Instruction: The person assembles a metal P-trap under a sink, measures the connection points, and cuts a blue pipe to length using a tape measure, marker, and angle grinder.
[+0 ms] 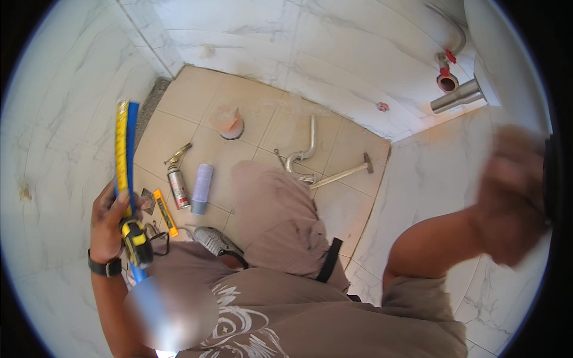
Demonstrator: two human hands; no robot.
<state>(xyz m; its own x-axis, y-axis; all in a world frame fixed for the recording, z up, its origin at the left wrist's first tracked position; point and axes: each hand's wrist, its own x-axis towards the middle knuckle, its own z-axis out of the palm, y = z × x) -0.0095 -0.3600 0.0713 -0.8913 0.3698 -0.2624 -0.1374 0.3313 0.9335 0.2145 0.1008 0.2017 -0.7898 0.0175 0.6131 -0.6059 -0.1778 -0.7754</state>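
Observation:
My left hand (108,222) is wrapped round a yellow and black tape measure (137,243) and a blue pipe (135,134). The tape's yellow blade (122,152) is drawn out and runs upward beside the pipe, close to the left wall. Lower down, the pipe passes behind the tape case and shows again near my wrist; a blurred round patch hides its lower end. My right hand (514,197) is raised at the far right by a dark edge. Motion smears its fingers, so I cannot make out whether they hold anything.
On the tiled floor lie a gas torch (178,188), a lilac cylinder (202,185), a yellow level-like tool (165,213), a bent chrome trap pipe (298,155) and a hammer (341,175). A covered pipe stub (230,123) rises farther back. A red-handled valve (445,64) and a metal pipe (457,98) jut from the wall.

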